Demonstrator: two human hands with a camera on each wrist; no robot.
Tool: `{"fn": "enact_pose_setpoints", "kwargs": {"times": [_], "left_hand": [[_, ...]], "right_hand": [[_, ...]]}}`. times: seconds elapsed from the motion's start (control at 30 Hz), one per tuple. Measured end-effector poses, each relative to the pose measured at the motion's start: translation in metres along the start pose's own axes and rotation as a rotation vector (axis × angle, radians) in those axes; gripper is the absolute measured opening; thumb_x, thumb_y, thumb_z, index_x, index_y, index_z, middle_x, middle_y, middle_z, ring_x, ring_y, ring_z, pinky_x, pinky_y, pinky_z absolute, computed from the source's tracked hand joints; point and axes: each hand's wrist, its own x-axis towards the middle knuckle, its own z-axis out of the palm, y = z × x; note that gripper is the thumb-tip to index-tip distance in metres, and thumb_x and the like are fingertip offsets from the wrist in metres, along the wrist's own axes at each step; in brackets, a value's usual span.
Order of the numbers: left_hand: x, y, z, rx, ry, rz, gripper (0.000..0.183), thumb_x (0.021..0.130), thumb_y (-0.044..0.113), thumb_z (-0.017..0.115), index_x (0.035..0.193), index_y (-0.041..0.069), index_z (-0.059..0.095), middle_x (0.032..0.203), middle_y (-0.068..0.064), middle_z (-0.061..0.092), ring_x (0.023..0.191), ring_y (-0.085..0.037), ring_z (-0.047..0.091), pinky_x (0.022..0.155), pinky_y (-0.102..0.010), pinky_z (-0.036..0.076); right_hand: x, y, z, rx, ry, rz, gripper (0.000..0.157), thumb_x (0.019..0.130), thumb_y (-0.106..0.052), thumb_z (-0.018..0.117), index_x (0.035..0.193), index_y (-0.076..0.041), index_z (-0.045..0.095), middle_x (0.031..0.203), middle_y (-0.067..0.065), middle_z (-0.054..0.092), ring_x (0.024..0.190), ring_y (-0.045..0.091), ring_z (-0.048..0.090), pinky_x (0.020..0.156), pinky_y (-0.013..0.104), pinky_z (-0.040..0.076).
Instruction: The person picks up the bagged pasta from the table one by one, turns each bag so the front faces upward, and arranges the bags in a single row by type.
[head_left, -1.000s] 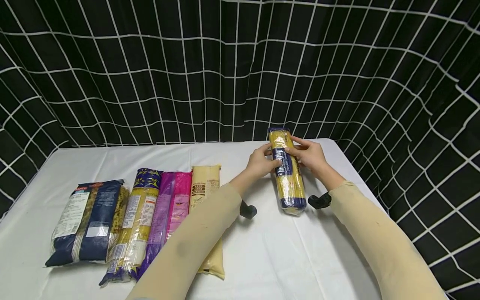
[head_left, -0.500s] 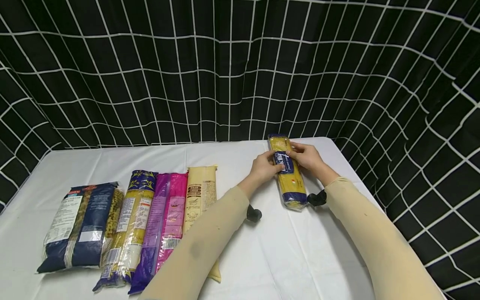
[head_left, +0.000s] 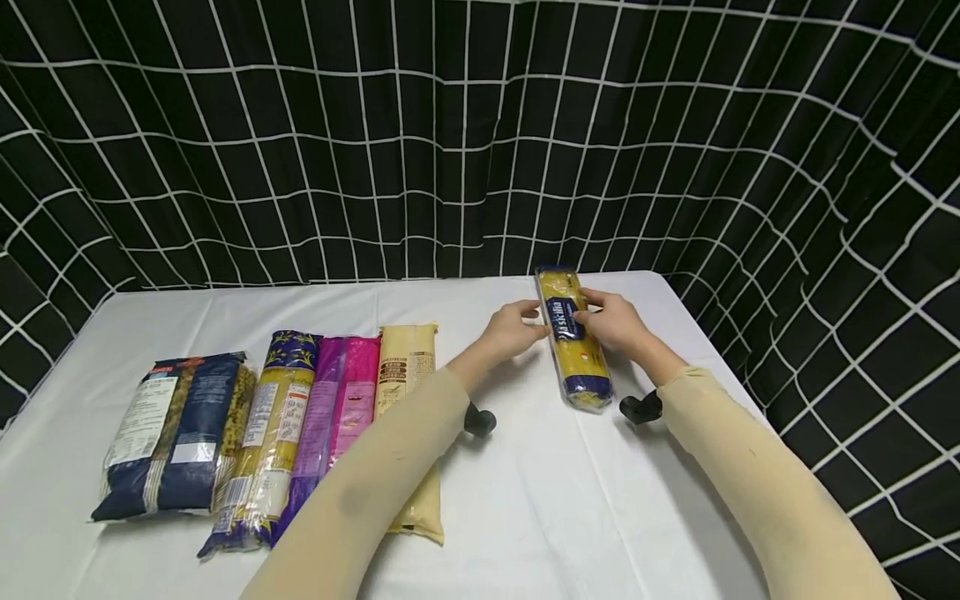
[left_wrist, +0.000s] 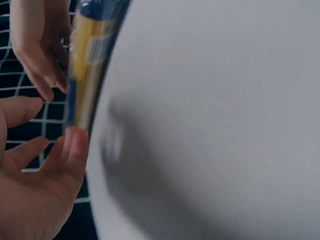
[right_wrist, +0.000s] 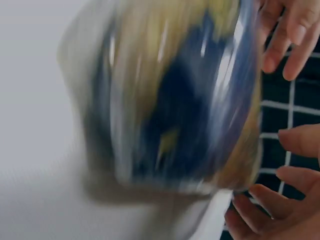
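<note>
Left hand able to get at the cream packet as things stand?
Probably yes: the left hand seems to grip nothing, and the far end of the cream packet lies uncovered, with only white cloth between. Its own sleeve hides the packet's middle.

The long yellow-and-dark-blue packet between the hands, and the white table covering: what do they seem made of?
Long yellow-and-dark-blue packet: probably glossy, thin plastic film, given its bright glints and clear, crinkled near end. White table covering: likely matte fabric, judging by soft creases and no shine.
</note>
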Motion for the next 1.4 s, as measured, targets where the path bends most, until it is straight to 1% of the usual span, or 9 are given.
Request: {"fn": "enact_pose_setpoints", "kwargs": {"times": [0.17,0.33,0.47,0.57,0.77,0.93,1.07,1.2,1.4], "left_hand": [[-0.023,-0.005,-0.049,0.169,-0.026,0.112,0.054,0.1,0.018,0.066,0.151,0.005,0.053,0.133,-0.016,0.066,0.114,-0.029,0.068,0.098,-0.034,0.054],[-0.053,-0.017,-0.109,0.294,0.011,0.218,0.039,0.101,0.014,0.066,0.138,0.004,0.065,0.124,-0.017,0.066,0.105,-0.03,0.067,0.091,-0.038,0.055],[-0.065,-0.032,-0.145,0.334,0.034,0.246,0.034,0.1,0.013,0.067,0.132,0.003,0.068,0.125,-0.02,0.067,0.104,-0.033,0.067,0.092,-0.043,0.055],[-0.068,-0.047,-0.162,0.324,0.02,0.182,0.038,0.098,0.015,0.068,0.134,0.001,0.066,0.131,-0.023,0.064,0.114,-0.037,0.065,0.1,-0.047,0.053],[-0.076,-0.072,-0.173,0.243,-0.109,-0.023,0.061,0.095,0.023,0.073,0.147,-0.001,0.054,0.148,-0.026,0.054,0.134,-0.041,0.054,0.113,-0.051,0.043],[-0.077,-0.081,-0.174,0.247,-0.143,-0.061,0.067,0.094,0.029,0.074,0.151,0.003,0.052,0.144,-0.021,0.058,0.126,-0.032,0.054,0.115,-0.049,0.041],[-0.078,-0.085,-0.171,0.215,-0.114,-0.058,0.055,0.094,0.027,0.075,0.143,0.006,0.061,0.133,-0.016,0.064,0.115,-0.027,0.057,0.107,-0.045,0.045],[-0.08,-0.088,-0.169,0.194,-0.05,-0.003,0.046,0.091,0.018,0.081,0.132,0.003,0.068,0.123,-0.015,0.069,0.107,-0.026,0.059,0.1,-0.041,0.048],[-0.083,-0.082,-0.171,0.197,0.039,0.083,0.041,0.088,0.012,0.083,0.125,0.002,0.07,0.115,-0.015,0.07,0.097,-0.024,0.061,0.091,-0.037,0.049]], "right_hand": [[-0.024,-0.021,0.009,-0.011,0.059,-0.06,0.065,0.106,-0.024,0.055,0.164,-0.01,0.031,0.156,0.03,0.042,0.134,0.043,0.051,0.108,0.055,0.049],[-0.057,-0.046,0.04,0.033,0.084,-0.29,0.057,0.103,-0.018,0.062,0.156,-0.005,0.046,0.15,0.027,0.052,0.131,0.042,0.057,0.104,0.054,0.051],[-0.082,-0.069,0.079,0.099,0.023,-0.408,0.055,0.098,-0.01,0.068,0.15,-0.002,0.052,0.15,0.023,0.052,0.126,0.04,0.061,0.102,0.048,0.055],[-0.097,-0.083,0.109,0.106,-0.096,-0.416,0.063,0.094,-0.012,0.074,0.151,-0.002,0.05,0.149,0.022,0.052,0.117,0.035,0.067,0.095,0.04,0.059],[-0.11,-0.098,0.148,0.039,-0.277,-0.432,0.081,0.083,-0.018,0.086,0.152,0.003,0.048,0.139,0.026,0.054,0.093,0.017,0.069,0.083,0.029,0.057],[-0.109,-0.103,0.156,0.032,-0.277,-0.44,0.081,0.081,-0.018,0.088,0.15,0.002,0.05,0.138,0.025,0.053,0.092,0.015,0.067,0.082,0.029,0.057],[-0.109,-0.102,0.156,0.045,-0.276,-0.418,0.079,0.084,-0.02,0.086,0.151,0.0,0.05,0.139,0.022,0.053,0.095,0.018,0.069,0.083,0.03,0.057],[-0.109,-0.102,0.159,0.158,-0.297,-0.365,0.078,0.088,-0.015,0.08,0.155,-0.001,0.043,0.145,0.024,0.053,0.099,0.022,0.072,0.08,0.031,0.06],[-0.109,-0.103,0.163,0.338,-0.3,-0.267,0.093,0.092,-0.009,0.074,0.166,-0.007,0.018,0.151,0.021,0.05,0.099,0.026,0.074,0.079,0.036,0.063]]}}
